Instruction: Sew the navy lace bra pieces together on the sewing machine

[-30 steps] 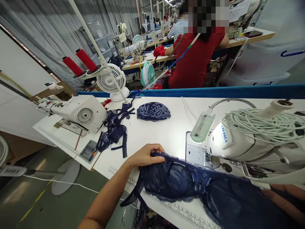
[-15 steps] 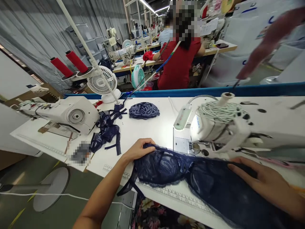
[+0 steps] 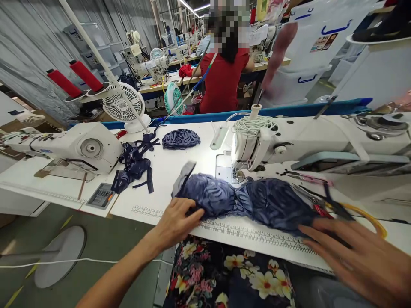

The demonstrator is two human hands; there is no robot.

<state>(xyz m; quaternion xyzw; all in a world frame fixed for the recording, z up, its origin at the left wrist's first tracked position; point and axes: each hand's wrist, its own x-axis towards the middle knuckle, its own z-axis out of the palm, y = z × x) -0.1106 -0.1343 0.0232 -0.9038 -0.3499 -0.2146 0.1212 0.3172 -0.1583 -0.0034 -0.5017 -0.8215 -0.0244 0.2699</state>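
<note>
A navy lace bra (image 3: 244, 202) lies spread on the white sewing table (image 3: 192, 162), in front of the needle of a white sewing machine (image 3: 289, 141). My left hand (image 3: 176, 221) rests at the bra's left end near the table's front edge, its fingers curled on the fabric. Over the bra's right end lies my right hand (image 3: 359, 256), fingers stretched out and smeared by motion. A printed ruler strip (image 3: 257, 233) runs along the table edge under the bra.
A pile of navy straps (image 3: 135, 167) and a loose navy lace cup (image 3: 180, 139) lie at the back left. A second machine (image 3: 64, 147), a fan (image 3: 123, 105) and red thread cones (image 3: 75, 77) stand left. A person in red sits beyond.
The bra has been pulled toward the table's front edge and laid flat with both cups showing. Both hands came nearer to me. The view swung right, showing more of the machine.
</note>
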